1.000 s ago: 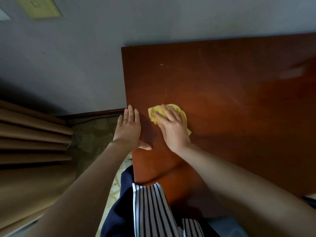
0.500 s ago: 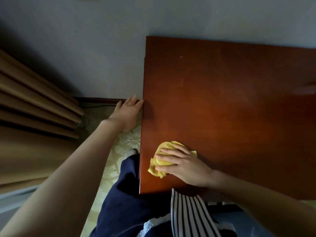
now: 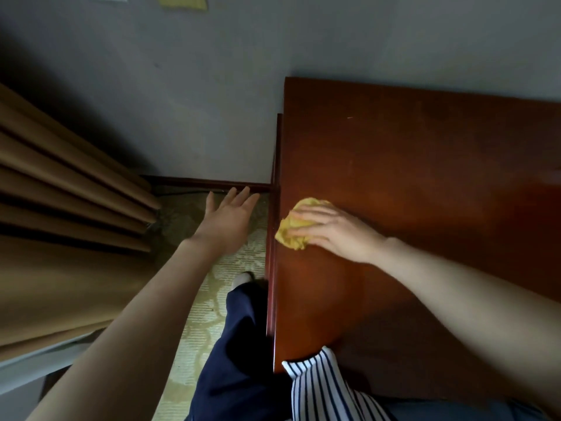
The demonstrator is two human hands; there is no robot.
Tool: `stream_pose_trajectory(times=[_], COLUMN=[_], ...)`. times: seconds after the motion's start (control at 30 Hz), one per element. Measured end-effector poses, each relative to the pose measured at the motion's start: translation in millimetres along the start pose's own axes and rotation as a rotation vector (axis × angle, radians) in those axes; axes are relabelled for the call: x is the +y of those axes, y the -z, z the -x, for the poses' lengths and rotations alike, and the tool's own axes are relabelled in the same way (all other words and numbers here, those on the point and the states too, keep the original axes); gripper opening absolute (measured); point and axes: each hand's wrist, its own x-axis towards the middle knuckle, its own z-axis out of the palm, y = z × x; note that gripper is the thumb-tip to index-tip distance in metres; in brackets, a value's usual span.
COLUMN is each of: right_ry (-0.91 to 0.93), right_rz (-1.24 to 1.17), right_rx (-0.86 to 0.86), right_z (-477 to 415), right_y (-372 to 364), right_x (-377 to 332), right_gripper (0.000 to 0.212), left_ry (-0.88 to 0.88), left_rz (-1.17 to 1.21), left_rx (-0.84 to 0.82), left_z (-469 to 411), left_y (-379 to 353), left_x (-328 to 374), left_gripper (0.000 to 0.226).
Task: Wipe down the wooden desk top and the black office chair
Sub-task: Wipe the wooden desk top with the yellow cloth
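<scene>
The reddish-brown wooden desk top (image 3: 425, 165) fills the right half of the head view. A crumpled yellow cloth (image 3: 293, 230) lies at the desk's left edge, with my right hand (image 3: 337, 230) pressed flat on it, fingers pointing left. My left hand (image 3: 229, 221) hangs open in the air left of the desk, over the floor, fingers spread and touching nothing. The black office chair is not in view.
Tan curtain folds (image 3: 60, 208) hang at the left. A grey wall (image 3: 212, 86) with a dark baseboard (image 3: 209, 182) runs behind the desk. Pale patterned flooring (image 3: 209, 299) lies between curtain and desk, with my dark trouser leg (image 3: 239, 344) and striped top (image 3: 321, 390) below.
My right hand slid the cloth from near the desk's front corner farther back along the left edge. My left hand left the desk edge and now hovers beside it.
</scene>
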Motion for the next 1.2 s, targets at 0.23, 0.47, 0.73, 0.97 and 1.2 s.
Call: stream_pose_trajectory(times=[0.23, 0.47, 0.73, 0.97, 1.2], right_ry=[-0.557, -0.547, -0.284, -0.480, -0.673], right_rz=[-0.141, -0.064, -0.018, -0.071, -0.065], right_rx=[0.318, 0.482, 0.262, 0.304, 0.523], right_z=[-51, -31, 90, 107, 35], right_y=[19, -5, -24, 18, 54], right_x=[36, 8, 23, 94, 157], right_gripper=[0.041, 0.037, 0.034, 0.039, 0.037], left_ry=[-0.054, 0.026, 0.143, 0.172, 0.159], left_rz=[0.207, 0.566, 0.523, 0.296, 0.249], left_rx=[-0.014, 0.079, 0.300, 0.434, 0.425], left_z=[-21, -56, -89, -103, -105], left_y=[8, -3, -9, -19, -19], left_x=[7, 44, 91, 94, 95], left_gripper=[0.062, 0.060, 0.073, 0.083, 0.081])
